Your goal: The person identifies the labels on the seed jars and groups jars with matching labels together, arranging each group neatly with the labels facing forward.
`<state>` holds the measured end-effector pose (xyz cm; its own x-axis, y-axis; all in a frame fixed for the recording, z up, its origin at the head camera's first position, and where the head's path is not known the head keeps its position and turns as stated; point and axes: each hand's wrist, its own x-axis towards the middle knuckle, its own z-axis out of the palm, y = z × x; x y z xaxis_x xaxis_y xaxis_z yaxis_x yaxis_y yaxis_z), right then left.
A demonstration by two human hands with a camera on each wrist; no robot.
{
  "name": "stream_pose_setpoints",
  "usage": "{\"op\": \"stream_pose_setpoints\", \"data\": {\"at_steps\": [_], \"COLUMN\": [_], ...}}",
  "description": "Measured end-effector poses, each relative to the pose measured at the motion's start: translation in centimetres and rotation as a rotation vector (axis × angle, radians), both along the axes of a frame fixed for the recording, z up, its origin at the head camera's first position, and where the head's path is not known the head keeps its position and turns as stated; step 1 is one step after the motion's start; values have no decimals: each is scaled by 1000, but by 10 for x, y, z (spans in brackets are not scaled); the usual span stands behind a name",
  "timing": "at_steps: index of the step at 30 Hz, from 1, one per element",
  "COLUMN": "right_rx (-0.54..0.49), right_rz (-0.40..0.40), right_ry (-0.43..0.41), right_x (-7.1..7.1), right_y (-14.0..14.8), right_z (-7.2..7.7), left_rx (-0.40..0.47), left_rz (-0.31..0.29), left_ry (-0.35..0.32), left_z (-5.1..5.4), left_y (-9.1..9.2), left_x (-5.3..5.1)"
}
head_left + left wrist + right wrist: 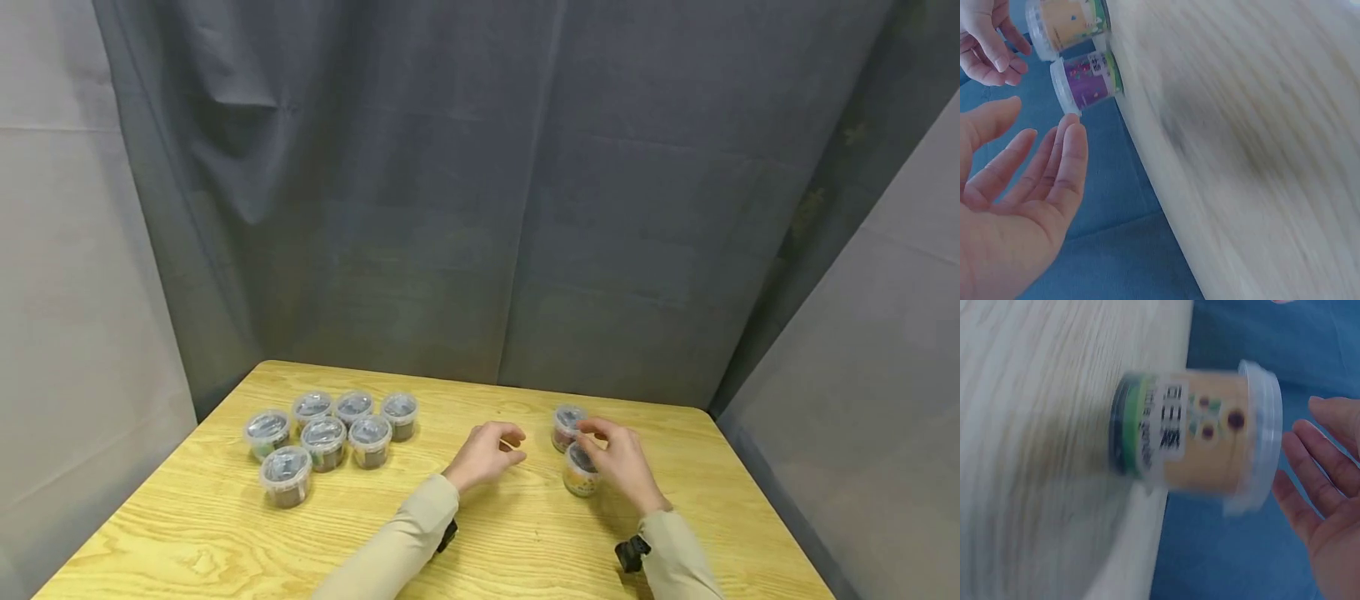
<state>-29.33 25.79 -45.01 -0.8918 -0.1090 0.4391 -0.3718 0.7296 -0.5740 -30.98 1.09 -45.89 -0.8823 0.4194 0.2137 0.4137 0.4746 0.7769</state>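
Two small lidded plastic cups stand on the right part of the table. The front one, an orange-labelled cup, has my right hand beside its lid. In the right wrist view the fingertips are close to that cup's clear lid; whether they touch it I cannot tell. Just behind is a purple-labelled cup, upright and close to the orange one. My left hand hovers over the middle of the table with loosely bent fingers and nothing in them.
Several similar lidded cups stand upright in a loose group on the left of the wooden table. A dark grey curtain hangs behind the table's back edge, and pale cloth hangs at both sides.
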Motion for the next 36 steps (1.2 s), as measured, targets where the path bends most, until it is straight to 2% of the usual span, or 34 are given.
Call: {"op": "stream_pose_setpoints", "data": {"at_steps": [7, 9, 13, 20, 25, 29, 36], "right_rx": [69, 75, 76, 67, 74, 91, 111], "right_rz": [99, 127, 185, 317, 402, 411, 430], "right_ry": [90, 92, 59, 20, -27, -75, -127], "right_x": [-9, -11, -13, -13, -14, -17, -20], "right_y": [-35, -46, -70, -114, -142, -160, -191], "right_z": [5, 5, 0, -7, -10, -15, -23], "left_rx": [-6, -6, -5, -35, -60, -75, -70], "left_rz": [70, 85, 111, 149, 140, 155, 200], "left_ry": [-13, -11, -4, 37, 53, 57, 73], "left_z": [6, 8, 10, 5, 3, 6, 12], "left_y": [-29, -38, -57, -94, -112, -124, -149], "left_x": [-2, -2, -1, 3, 6, 8, 5]}}
